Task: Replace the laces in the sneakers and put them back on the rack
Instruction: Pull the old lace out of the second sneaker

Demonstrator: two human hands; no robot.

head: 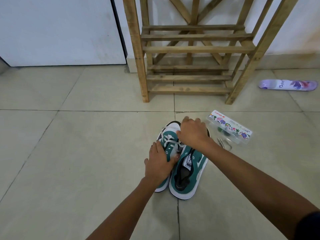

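Note:
Two teal and white sneakers stand side by side on the tiled floor, toes toward the rack. My left hand (160,163) lies on the rear half of the left sneaker (168,135) and grips it. My right hand (193,131) is closed over the front of the right sneaker (187,172), pinching the white lace (170,142) that runs loose across the left sneaker's eyelets. The right sneaker's opening shows no lace. The wooden slatted rack (190,49) stands against the wall beyond, its shelves bare.
A clear plastic box with a flowered label (229,129) lies on the floor right of the shoes, a thin lace-like loop (225,144) beside it. A purple spray can (288,85) lies by the rack's right leg. A white door (58,30) is at the left.

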